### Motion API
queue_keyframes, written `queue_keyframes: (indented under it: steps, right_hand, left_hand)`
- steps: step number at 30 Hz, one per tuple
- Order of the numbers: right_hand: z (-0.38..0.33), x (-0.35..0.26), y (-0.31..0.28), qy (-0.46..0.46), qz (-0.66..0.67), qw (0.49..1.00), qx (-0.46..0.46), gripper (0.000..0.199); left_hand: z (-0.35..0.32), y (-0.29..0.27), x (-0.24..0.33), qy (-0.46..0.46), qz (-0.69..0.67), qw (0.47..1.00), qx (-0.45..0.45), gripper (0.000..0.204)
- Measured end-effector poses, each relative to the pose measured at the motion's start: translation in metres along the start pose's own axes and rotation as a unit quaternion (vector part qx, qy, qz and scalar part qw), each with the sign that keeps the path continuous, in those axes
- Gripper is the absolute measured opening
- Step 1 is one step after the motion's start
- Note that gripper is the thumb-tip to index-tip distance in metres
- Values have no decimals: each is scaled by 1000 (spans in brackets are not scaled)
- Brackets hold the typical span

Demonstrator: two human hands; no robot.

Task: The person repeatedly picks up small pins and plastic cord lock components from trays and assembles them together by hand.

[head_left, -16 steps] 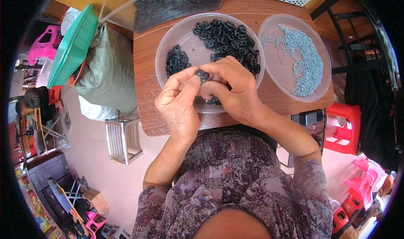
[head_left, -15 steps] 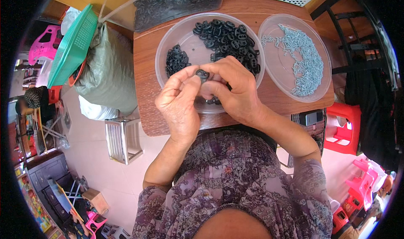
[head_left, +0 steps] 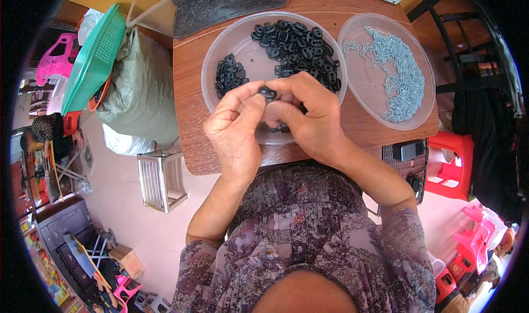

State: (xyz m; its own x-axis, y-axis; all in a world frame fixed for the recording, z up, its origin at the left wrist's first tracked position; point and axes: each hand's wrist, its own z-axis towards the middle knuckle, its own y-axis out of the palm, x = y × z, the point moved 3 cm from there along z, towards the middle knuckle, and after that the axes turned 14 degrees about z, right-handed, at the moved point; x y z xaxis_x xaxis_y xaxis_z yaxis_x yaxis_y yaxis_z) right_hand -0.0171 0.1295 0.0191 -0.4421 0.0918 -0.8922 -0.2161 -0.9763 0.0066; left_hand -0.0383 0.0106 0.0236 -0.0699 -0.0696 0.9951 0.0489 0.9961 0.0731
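Worktop (head_left: pixel 192 104), brown wood-grain with rounded corners, directly in front of you. Sack (head_left: pixel 140 93), grey-green, bulging, on the floor off your left side. Basket (head_left: pixel 91 65), green, perforated, tilted, left of the sack. Stool (head_left: pixel 465 164), red plastic, to your right. Bin (head_left: pixel 231 24), clear-walled, holding many black pieces, at the far left of the worktop. Tub (head_left: pixel 254 65), round, translucent, near the worktop's middle. Dish (head_left: pixel 366 82), round and shallow, just right of the tub.

Left hand (head_left: pixel 237 131), yours, raised over the near part of the tub, fingers closed on one black piece between thumb and forefinger. Right hand (head_left: pixel 311 115), yours, fingers curled in against the piece's right side; whether they grip it or something hidden, you cannot tell from this view.

Large heap (head_left: pixel 303 51), black pieces, far and right part of the tub. Small heap (head_left: pixel 230 76), same colour, at its left wall. Black piece (head_left: pixel 267 93), single, two-holed, between your two hands. Screws (head_left: pixel 405 87), slim, silver-blue, many, strewn mostly along the dish's right half.
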Motion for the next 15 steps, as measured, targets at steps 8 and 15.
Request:
queue_keyframes:
  steps: [8, 15]
  right_hand:
    - [2, -8, -3, -83, -19, 996, -13, 26]
    - [-2, -9, 1, -10, 19, 1000, 4, 28]
  left_hand:
    - [-1, -7, 1, 59, 12, 995, -82, 25]
    - [6, -15, -1, 53, 38, 988, -139, 25]
